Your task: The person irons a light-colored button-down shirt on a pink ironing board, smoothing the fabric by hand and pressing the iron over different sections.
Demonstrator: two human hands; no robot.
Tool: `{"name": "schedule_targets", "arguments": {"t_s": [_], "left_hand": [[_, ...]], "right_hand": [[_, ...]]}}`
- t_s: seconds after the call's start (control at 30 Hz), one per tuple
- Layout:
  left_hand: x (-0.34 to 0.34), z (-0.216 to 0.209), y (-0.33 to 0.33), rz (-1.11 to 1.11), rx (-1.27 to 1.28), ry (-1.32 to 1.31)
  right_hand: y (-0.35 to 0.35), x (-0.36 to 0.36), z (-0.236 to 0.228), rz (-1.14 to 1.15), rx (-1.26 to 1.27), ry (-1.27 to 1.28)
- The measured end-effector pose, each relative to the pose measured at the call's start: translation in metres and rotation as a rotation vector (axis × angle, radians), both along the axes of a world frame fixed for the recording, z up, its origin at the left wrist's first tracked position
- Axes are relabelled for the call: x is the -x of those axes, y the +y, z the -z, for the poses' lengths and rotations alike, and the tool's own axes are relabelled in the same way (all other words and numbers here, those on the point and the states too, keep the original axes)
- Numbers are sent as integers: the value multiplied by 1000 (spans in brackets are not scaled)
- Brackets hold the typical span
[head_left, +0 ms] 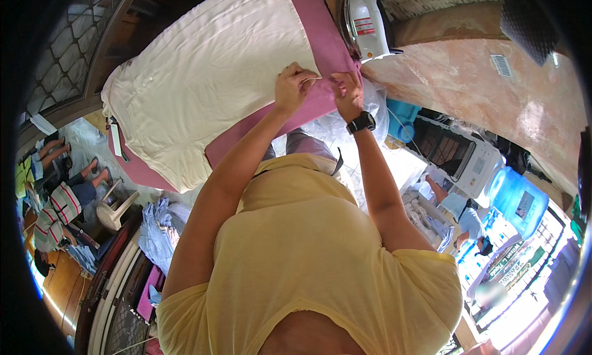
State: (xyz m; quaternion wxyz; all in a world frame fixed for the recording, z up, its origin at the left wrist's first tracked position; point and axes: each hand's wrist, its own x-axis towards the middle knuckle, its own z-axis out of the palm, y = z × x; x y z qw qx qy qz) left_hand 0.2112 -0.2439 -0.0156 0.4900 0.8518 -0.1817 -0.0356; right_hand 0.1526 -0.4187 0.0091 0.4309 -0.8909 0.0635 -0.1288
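Left hand (293,88): grasping the near right corner of the cream cloth (209,59) between thumb and fingertips. From this grip the cloth extends leftward and away, lying mostly flat, with some wrinkles, over the pink cover (325,31); its far left portion hangs at the cover's edge. Right hand (348,94): just right of the gripped corner, over bare cover, fingers bent; cannot tell whether it grasps anything. Black watch (361,122) noted on that wrist. White appliance (369,28) stands beyond and right of the grip.
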Motion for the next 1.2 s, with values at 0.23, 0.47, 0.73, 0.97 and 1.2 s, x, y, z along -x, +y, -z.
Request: {"name": "schedule_targets", "arguments": {"t_s": [0.23,0.47,0.73,0.97,1.2], "left_hand": [[-5,-6,-3,-10,23,-157],[-3,-3,-4,-48,-2,-58],[-5,-6,-6,-68,-10,-58],[-8,4,0,-82,286,203],[-19,-37,12,-201,165,-147]], "right_hand": [[19,-22,8,-104,109,-82],[18,-29,10,-128,75,-80],[4,-26,17,44,-304,112],[22,-45,19,-67,-300,97],[44,-67,2,-79,-246,86]]}}
